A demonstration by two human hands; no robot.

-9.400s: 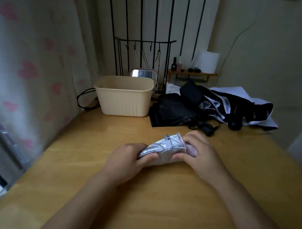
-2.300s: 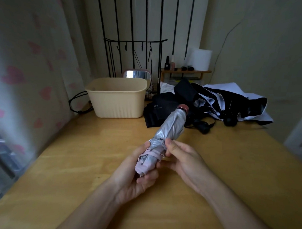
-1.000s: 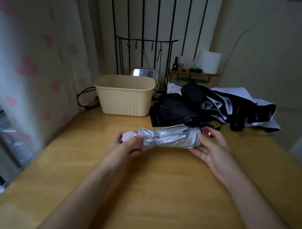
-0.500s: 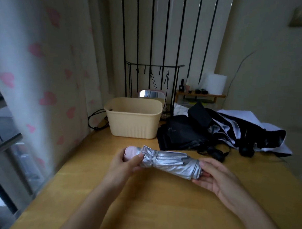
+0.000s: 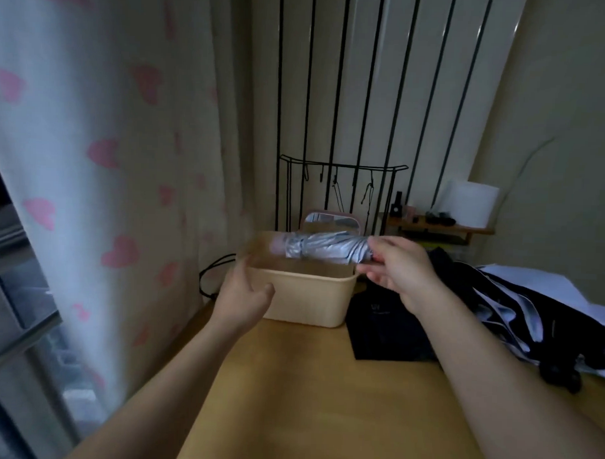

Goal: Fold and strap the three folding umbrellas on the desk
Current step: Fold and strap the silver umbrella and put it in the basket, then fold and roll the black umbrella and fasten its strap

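Left grip [image 5: 242,296] has let go and hangs open. Right grip [image 5: 397,270] alone pinches the strapped silver umbrella [image 5: 322,246], now over the bin [image 5: 305,298] beneath it. Likely two dark umbrellas [image 5: 387,325] remain.

A white curtain [image 5: 91,153] with pink hearts fills the left of the frame, a window [image 5: 14,288] at its lower edge. Black vertical bars [image 5: 369,94] cross the top centre. A plain wall [image 5: 556,101] and small wooden shelf [image 5: 438,229] stand right. The wooden desk [image 5: 322,401] spans the bottom in dim light.

a beige plastic bin [image 5: 305,305] stands at the tabletop's [image 5: 322,401] far edge. behind it are a small mirror [image 5: 329,220] and a black wire rack [image 5: 344,165]. a heart-print curtain [image 5: 91,153] hangs along the left edge.
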